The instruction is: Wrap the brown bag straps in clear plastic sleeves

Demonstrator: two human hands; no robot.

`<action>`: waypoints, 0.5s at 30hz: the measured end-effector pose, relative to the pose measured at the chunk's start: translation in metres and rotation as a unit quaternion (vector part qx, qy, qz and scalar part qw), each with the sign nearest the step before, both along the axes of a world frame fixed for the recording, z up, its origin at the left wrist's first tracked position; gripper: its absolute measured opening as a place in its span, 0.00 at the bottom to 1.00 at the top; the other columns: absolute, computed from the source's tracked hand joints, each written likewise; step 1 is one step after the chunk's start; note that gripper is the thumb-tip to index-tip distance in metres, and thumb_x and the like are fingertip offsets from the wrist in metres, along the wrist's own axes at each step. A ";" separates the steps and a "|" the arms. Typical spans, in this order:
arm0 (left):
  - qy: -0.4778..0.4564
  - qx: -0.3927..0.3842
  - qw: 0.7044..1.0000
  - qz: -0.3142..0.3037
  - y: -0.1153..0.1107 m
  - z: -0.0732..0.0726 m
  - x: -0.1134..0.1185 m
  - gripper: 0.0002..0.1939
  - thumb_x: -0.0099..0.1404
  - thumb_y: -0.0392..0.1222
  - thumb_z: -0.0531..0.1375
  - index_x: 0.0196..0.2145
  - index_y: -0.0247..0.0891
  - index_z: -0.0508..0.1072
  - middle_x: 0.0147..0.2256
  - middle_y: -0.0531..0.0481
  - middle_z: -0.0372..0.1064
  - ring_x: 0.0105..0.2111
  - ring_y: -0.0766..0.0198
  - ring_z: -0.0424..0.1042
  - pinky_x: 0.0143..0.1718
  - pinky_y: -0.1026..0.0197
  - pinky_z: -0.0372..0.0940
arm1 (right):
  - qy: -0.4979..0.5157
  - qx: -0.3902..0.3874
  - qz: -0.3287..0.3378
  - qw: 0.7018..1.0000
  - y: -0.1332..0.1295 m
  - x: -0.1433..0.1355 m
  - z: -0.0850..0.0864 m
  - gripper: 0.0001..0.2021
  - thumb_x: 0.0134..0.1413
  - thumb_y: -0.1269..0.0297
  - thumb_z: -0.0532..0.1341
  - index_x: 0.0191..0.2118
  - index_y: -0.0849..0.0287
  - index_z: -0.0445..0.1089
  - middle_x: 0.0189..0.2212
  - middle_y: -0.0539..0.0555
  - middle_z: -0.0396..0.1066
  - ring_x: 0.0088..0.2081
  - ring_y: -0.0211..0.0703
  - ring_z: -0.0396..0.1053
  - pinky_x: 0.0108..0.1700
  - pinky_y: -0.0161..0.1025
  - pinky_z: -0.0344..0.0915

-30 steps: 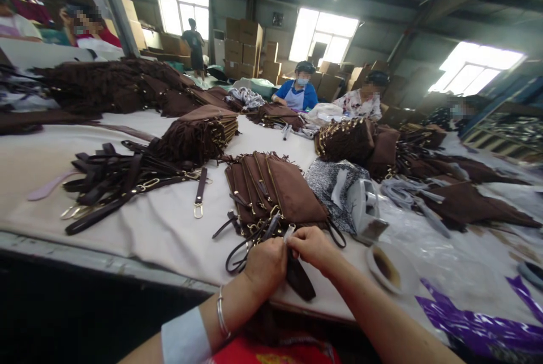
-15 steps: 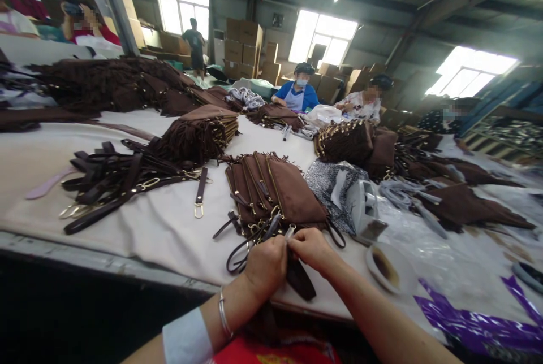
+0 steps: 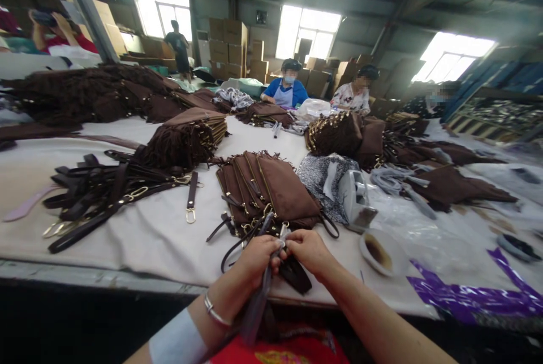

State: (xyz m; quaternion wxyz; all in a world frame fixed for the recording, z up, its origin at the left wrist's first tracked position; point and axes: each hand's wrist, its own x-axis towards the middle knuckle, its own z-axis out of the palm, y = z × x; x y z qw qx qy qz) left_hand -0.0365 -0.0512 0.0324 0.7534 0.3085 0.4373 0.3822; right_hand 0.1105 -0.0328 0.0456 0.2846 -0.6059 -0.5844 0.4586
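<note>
My left hand (image 3: 261, 256) is closed, its fingers pinched at a whitish plastic wrapping (image 3: 283, 232) near the front of a stack of brown pouches (image 3: 286, 189). Close beside it, the fingertips of my right hand (image 3: 309, 248) pinch the same wrapping. A greyish translucent strip (image 3: 257, 310) trails down from my left hand over the table edge. Below my right fingers lies a dark brown strap loop (image 3: 297, 274). The pouches have gold zips, metal rings and dark straps; the fitting between my fingertips is mostly hidden.
Dark wrist straps with gold clips (image 3: 99, 189) are heaped on the left, with one strap (image 3: 192, 197) apart. To the right stand a tape dispenser (image 3: 356, 200), a tape roll (image 3: 399, 254) and purple plastic (image 3: 475, 296). Further pouch piles (image 3: 182, 138) and co-workers (image 3: 286, 90) are beyond.
The left hand has turned and its fingers show more. The greyish strip now hangs down below it. Both hands remain together at the wrapping; the view has shifted slightly right.
</note>
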 end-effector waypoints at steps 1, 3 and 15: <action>-0.042 -0.040 0.998 -0.001 0.000 -0.001 -0.001 0.05 0.59 0.37 0.57 0.30 0.32 0.69 0.22 0.54 0.64 0.14 0.77 0.55 0.14 0.72 0.54 | 0.002 0.002 -0.003 1.000 0.000 0.000 -0.001 0.10 0.41 0.70 0.58 0.28 0.62 0.77 0.23 0.51 0.76 0.26 0.38 0.69 0.28 0.32 0.62; -0.107 -0.127 0.986 0.000 0.000 -0.001 -0.004 0.04 0.61 0.35 0.56 0.31 0.31 0.69 0.22 0.54 0.63 0.13 0.78 0.55 0.14 0.74 0.53 | 0.024 -0.008 -0.010 1.000 -0.003 -0.002 -0.004 0.09 0.41 0.70 0.59 0.28 0.62 0.76 0.23 0.51 0.76 0.27 0.39 0.70 0.28 0.32 0.62; -0.132 -0.232 0.962 -0.053 -0.018 0.015 0.000 0.17 0.68 0.47 0.53 0.25 0.35 0.64 0.16 0.58 0.56 0.10 0.77 0.53 0.12 0.73 0.53 | 0.138 -0.091 -0.057 0.985 -0.015 -0.012 -0.009 0.07 0.40 0.67 0.62 0.30 0.62 0.72 0.23 0.50 0.74 0.25 0.38 0.68 0.27 0.33 0.61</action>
